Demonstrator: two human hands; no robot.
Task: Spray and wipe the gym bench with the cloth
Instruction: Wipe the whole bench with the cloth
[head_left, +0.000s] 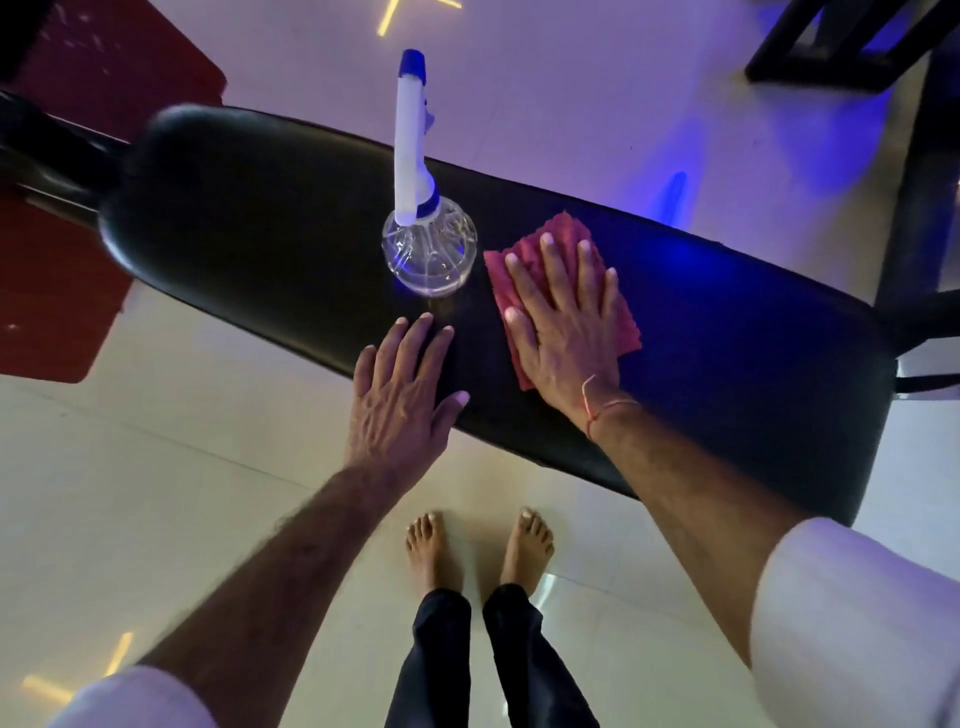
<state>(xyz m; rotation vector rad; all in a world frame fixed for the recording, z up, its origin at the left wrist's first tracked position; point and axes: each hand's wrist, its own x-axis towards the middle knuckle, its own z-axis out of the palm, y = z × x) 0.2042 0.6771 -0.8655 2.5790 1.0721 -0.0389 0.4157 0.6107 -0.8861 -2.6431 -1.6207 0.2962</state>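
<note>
– Pale floor tiles (156, 467), washed in blue and violet light, are seen from the head view, with a red mat (52, 291) at the left. Across them the black padded bench (727, 322) is set on a slant. What is being done on it?

– Wiping, it is judged. The red cloth (626, 325) is spread flat on the middle of the pad and is pressed down by the right hand (566, 322), whose fingers are straight and fanned apart; nothing is gripped. The left hand (405, 395) appears to be laid flat at the near edge of the pad, fingers straight, nothing held. The spray bottle (431, 249) is stood upright on the pad just beside the cloth, on its left, and is touched by neither hand.

– How should the stroke be made well?

– Pressure should be spread evenly under the whole palm, so that the cloth is carried along flat and not bunched. Long passes along the pad's length are to be preferred, each overlapped with its neighbour, and the rounded edges should be taken in. Whether the pad is wet cannot be told in this light.

– And the bottle?

– It is stood in the path toward the left end. It would best be lifted aside by the free left hand before that stretch is wiped, lest it be knocked over.
</note>
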